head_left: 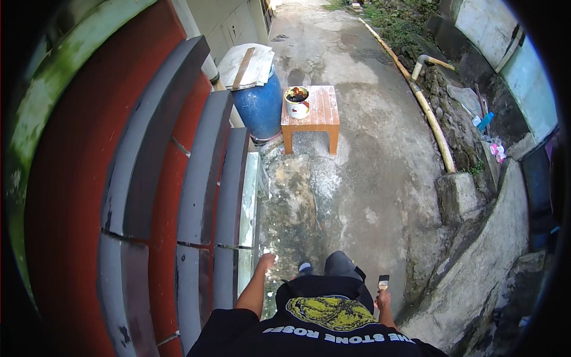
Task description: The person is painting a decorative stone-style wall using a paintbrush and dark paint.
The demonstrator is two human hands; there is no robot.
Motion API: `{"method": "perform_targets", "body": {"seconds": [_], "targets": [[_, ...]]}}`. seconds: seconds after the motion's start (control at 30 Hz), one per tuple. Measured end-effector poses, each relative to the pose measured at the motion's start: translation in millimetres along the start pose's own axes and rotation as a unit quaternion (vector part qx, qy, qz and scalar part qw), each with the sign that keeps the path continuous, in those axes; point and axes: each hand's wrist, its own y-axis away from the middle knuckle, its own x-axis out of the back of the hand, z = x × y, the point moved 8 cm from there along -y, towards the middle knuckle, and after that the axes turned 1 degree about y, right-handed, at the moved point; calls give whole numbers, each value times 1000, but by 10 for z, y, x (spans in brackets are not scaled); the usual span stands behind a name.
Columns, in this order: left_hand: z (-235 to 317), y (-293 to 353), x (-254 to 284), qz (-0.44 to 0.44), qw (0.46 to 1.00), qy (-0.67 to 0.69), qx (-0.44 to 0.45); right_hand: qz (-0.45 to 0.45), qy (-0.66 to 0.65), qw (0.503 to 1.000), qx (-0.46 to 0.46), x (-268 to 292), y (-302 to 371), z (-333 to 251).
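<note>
My right hand grips a small paintbrush, bristles pointing up, down by my right side. My left hand hangs low beside the wall's base, fingers loosely curled, holding nothing I can make out. To my left rises a red wall with raised grey bands. Ahead, a paint can stands on a small orange wooden stool, well out of reach of both hands.
A blue barrel topped with boards stands against the wall beside the stool. A yellowish pipe runs along the right of the concrete path. Rubble, a stone block and a low kerb line the right.
</note>
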Motion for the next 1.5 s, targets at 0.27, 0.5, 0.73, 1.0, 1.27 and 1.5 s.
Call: {"method": "perform_targets", "body": {"seconds": [0.27,0.5,0.73,1.0,1.27,1.5], "targets": [[711,-1246,673,107,924,362,67,109,201,970,-80,-269,-429,-947],[894,-1069,676,24,994,89,66,-35,168,978,116,-1017,-1666,-2929],[1070,-1098,1047,47,824,481,297,-174,94,958,205,-2257,-2298,-6304],[1031,-2658,2501,-26,995,65,75,-294,-13,900,320,-3832,-932,-8959],[1425,-4701,4630,159,941,272,123,-303,-64,901,304,-4969,-409,-9709],[2299,-6116,5657,142,915,377,16,-151,-9,911,385,-5668,-760,-10468]]}}
